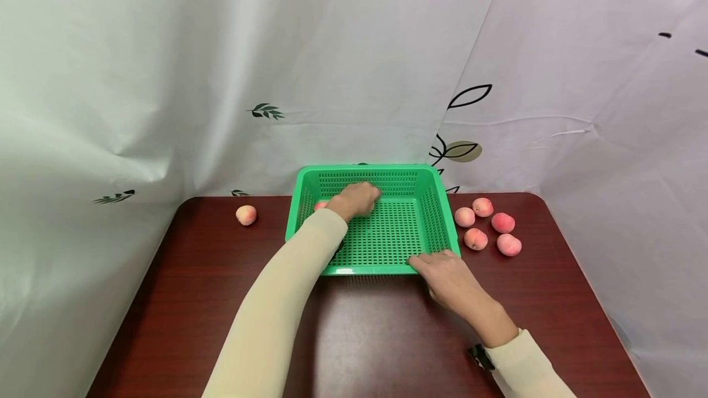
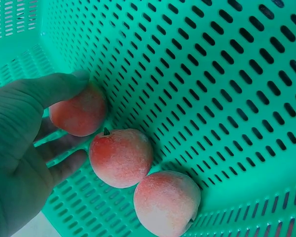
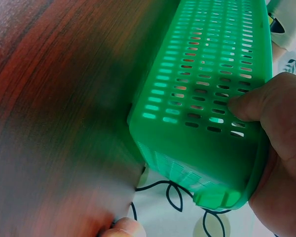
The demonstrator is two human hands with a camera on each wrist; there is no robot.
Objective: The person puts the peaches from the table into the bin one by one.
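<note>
My left hand [image 1: 358,198] reaches down inside a green plastic basket [image 1: 365,270]. In the left wrist view, its thumb and fingers grip a red peach [image 2: 79,113] close to the perforated wall. Two more peaches, a middle one [image 2: 121,158] and a paler one [image 2: 167,202], lie on the basket floor beside it. At the near right corner, my right hand [image 1: 447,276] holds the basket's rim, with the thumb [image 3: 246,104] against the outside wall in the right wrist view. Most of the basket's contents are hidden behind the left forearm in the head view.
One peach [image 1: 246,215] lies on the dark red table [image 1: 365,336] left of the basket. Several peaches [image 1: 503,223] are grouped to its right. A pale patterned cloth [image 1: 354,78] hangs directly behind the table.
</note>
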